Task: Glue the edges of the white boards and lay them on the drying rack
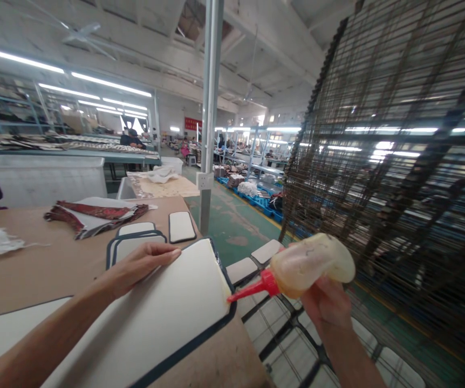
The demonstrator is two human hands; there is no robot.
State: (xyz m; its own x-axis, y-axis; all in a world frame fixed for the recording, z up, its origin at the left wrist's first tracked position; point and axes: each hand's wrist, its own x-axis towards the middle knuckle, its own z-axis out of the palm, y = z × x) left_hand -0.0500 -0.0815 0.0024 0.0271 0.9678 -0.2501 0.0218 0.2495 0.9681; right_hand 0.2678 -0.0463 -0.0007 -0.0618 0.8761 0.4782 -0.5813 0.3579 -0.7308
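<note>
A large cream panel with a dark edge [168, 302] lies tilted across the front of the brown table. My left hand [147, 264] pinches its far edge, thumb and fingers together. In my right hand [325, 299] is a soft, yellowish bottle [311, 264], tipped so that its red nozzle [252, 288] points left. The nozzle's tip is at the panel's right edge, near the rounded corner. A thin yellowish, glossy line shows along that edge.
Smaller dark-edged panels [182, 226] and folded red-and-grey fabric [98, 213] lie on the brown table [168, 207]. A metal post [208, 161] stands beyond. Wire racks [378, 134] rise at right; another holds panels below my right hand. People are farther back.
</note>
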